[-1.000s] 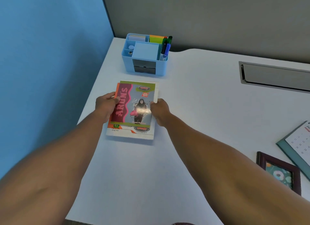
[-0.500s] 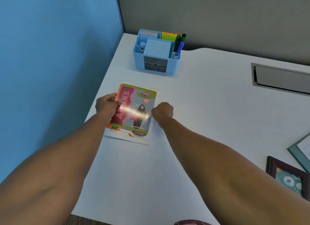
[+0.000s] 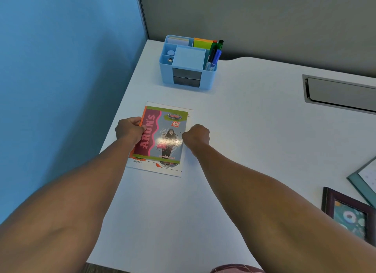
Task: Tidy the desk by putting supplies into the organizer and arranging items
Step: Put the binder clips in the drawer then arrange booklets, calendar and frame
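While the left hand [image 3: 130, 130] pinched the notebook's [image 3: 160, 138] nine o'clock edge, the right hand [image 3: 195, 134] sat fisted, gripping nothing visible, at its three o'clock edge; the organizer [image 3: 188, 64] stood at twelve o'clock on the worktop [image 3: 254, 130].

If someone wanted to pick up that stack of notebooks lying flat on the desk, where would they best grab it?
Probably by the long side edges. The notebooks lie flat on the desk, so there is no grip from above. The left hand already pinches the left edge, thumb on the cover; the right hand sits curled at the right edge. Coming in from both sides looks steadiest.
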Available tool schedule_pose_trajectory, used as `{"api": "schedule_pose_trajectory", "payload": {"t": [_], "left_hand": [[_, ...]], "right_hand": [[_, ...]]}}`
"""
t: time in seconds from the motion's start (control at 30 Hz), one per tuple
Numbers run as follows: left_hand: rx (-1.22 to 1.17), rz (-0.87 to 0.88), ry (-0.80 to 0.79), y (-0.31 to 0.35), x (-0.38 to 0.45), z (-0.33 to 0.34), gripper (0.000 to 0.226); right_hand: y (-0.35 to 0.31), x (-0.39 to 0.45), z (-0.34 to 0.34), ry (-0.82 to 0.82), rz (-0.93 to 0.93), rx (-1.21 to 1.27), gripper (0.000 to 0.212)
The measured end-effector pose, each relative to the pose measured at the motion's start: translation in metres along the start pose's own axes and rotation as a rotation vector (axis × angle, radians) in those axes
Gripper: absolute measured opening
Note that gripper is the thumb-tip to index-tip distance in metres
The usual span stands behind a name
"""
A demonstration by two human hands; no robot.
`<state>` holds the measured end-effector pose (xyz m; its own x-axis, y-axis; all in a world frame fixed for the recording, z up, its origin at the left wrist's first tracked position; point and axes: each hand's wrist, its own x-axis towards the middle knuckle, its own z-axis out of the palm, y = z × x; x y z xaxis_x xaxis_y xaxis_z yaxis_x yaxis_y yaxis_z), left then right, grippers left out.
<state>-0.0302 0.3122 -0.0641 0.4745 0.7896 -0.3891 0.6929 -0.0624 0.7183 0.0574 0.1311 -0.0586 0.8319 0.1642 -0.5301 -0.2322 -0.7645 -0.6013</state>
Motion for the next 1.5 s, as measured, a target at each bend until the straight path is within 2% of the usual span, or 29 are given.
{"api": "schedule_pose_trajectory", "payload": {"t": [0.17, 0.53, 1.27, 1.43, 1.5], "left_hand": [[0.038, 0.037, 0.029, -0.003, -0.002, -0.003, 0.042], [0.227, 0.158, 0.048, -0.004, -0.004, 0.0, 0.034], [0.058, 0.092, 0.061, -0.001, 0.0, 0.005, 0.034], [0.067, 0.078, 0.057, 0.002, -0.002, 0.007, 0.036], [0.061, 0.068, 0.046, 0.005, -0.003, 0.009, 0.037]], "right_hand": [[0.002, 0.0, 0.001, -0.01, -0.014, -0.004, 0.01], [0.006, 0.002, -0.001, 0.008, -0.062, -0.012, 0.033], [0.001, 0.005, 0.003, 0.038, -0.043, 0.119, 0.038], [0.001, 0.002, 0.002, 0.047, -0.013, 0.12, 0.023], [0.003, 0.002, -0.001, 0.069, 0.005, 0.115, 0.025]]}}
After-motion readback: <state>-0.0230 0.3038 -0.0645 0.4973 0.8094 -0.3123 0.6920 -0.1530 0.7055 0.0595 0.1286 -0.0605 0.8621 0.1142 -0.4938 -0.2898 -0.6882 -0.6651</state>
